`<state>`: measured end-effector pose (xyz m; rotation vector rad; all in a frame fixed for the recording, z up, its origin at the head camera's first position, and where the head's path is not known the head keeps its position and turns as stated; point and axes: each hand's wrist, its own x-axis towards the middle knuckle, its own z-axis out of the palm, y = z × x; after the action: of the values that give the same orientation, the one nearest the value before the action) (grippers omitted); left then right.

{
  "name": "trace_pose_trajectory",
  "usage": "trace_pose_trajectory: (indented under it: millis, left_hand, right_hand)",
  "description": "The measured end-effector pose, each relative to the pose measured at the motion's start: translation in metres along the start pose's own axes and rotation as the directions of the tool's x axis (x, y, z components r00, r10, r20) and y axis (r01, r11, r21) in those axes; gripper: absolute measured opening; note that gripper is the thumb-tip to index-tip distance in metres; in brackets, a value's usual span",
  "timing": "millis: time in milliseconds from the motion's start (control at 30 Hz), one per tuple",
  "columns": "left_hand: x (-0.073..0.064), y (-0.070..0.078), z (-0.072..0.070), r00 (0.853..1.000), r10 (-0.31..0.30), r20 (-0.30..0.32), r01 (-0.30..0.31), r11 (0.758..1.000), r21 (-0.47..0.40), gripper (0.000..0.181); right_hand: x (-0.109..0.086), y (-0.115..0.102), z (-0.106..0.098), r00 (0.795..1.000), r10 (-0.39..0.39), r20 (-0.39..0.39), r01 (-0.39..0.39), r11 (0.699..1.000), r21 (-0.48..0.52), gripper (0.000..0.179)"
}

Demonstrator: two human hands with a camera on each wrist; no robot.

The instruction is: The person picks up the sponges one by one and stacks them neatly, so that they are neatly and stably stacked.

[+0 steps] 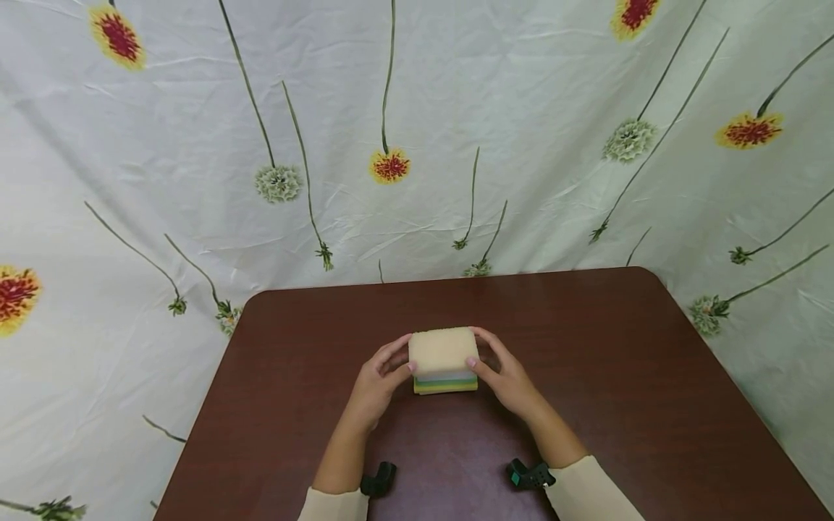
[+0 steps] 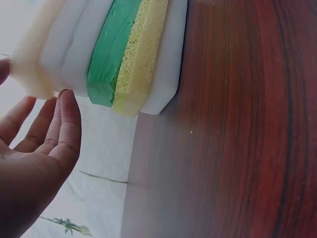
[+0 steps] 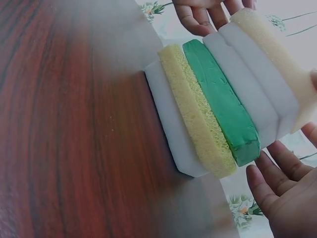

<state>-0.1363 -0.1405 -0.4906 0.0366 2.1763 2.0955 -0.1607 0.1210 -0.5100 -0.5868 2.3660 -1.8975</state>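
Note:
A stack of soft blocks stands on the table, with a cream sponge [image 1: 443, 351] on top. My left hand [image 1: 378, 380] holds the sponge's left side, thumb at the near corner and fingers toward the back. On the opposite side, my right hand [image 1: 511, 380] grips it the same way. Below it, in the right wrist view, come two white foam layers [image 3: 252, 79], a green block [image 3: 220, 101], a yellow sponge [image 3: 195, 109] and a white block [image 3: 168, 116] at the bottom. The left wrist view shows the green block [image 2: 111, 54] slightly creased.
The dark reddish-brown wooden table [image 1: 313, 434] has rounded far corners. Behind it and along its sides hangs a white cloth [image 1: 430, 87] printed with flowers. Dark bands with small devices [image 1: 531, 474] are on both wrists, just past the cream sleeves.

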Motion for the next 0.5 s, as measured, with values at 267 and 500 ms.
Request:
trace_pose_trajectory:
  millis: [267, 500]
  left_hand:
    - [-0.0003, -0.0002, 0.0, 1.0, -0.003, -0.022, 0.003, 1.0, 0.0, 0.053]
    - [-0.0021, 0.0033, -0.0035, 1.0, 0.013, -0.007, -0.013, 1.0, -0.002, 0.053]
  right_hand:
    - [0.0007, -0.0013, -0.0032, 1.0, -0.005, 0.026, 0.004, 1.0, 0.03, 0.058]
    - [0.0033, -0.0054, -0.0066, 0.998, -0.057, 0.006, 0.057, 0.998, 0.014, 0.06]
